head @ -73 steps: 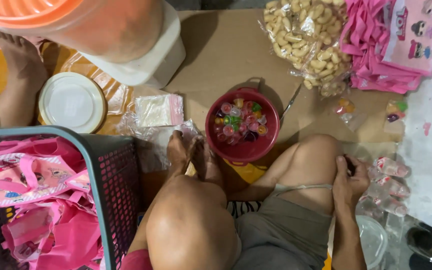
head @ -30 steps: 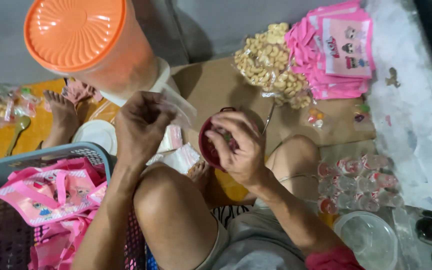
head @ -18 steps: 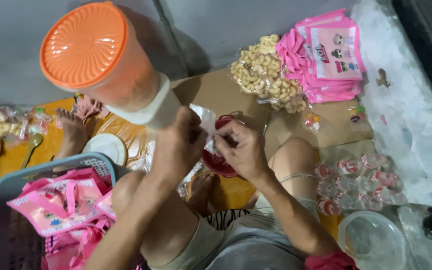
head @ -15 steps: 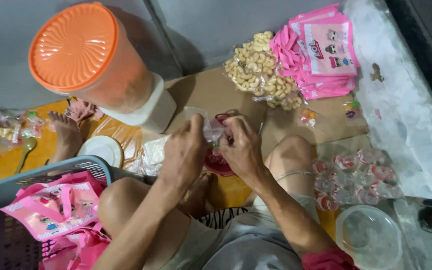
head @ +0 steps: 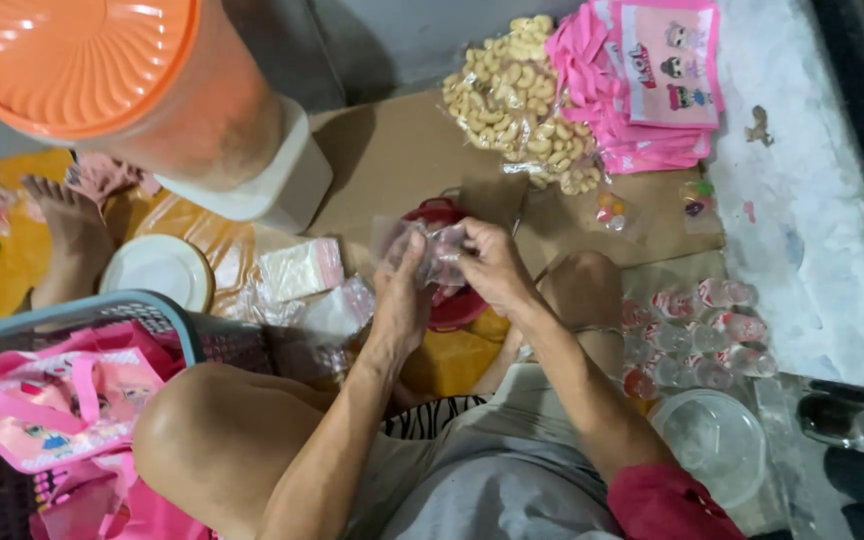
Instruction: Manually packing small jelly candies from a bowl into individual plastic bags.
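Hands: left hand and right hand, fingers pinched shut on one clear bag | one red bowl beneath

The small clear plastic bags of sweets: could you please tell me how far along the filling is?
Done: a cluster of filled small clear bags lies by the right knee. In hand: the left hand and right hand together hold one clear plastic bag over the red bowl. Left: the bowl's contents are hidden; a stack of flat pink printed bags lies beyond.
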